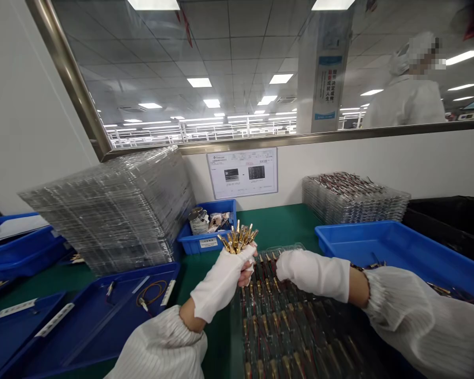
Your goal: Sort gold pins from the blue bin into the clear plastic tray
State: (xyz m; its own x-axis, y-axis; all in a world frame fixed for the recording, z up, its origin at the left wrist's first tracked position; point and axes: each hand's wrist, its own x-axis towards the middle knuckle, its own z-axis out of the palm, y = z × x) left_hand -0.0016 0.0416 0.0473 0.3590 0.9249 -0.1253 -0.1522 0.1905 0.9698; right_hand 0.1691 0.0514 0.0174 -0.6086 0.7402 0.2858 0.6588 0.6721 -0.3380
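Observation:
My left hand (pixel 231 271), in a white fingerless glove, is closed round a bundle of brass-tipped parts (pixel 237 238). Their gold-coloured metal ends stick up above the fist. Just below and to the right lies a clear plastic tray (pixel 237 337) with rows of similar brass-tipped parts (pixel 286 318), red and dark wires showing among them. Over the tray's far rows is my right hand (pixel 300 266), gloved the same way. Its fingers point down and are hidden behind the glove, so whether it grips a part does not show.
Stacked clear trays (pixel 118 210) rise at left. A small blue bin (pixel 207 243) holds a jar and bags. Blue trays (pixel 102 316) lie at left, a blue bin (pixel 355 234) at right. A wire-filled tray stack (pixel 339 197) stands behind. Beyond the window is a person (pixel 406 100).

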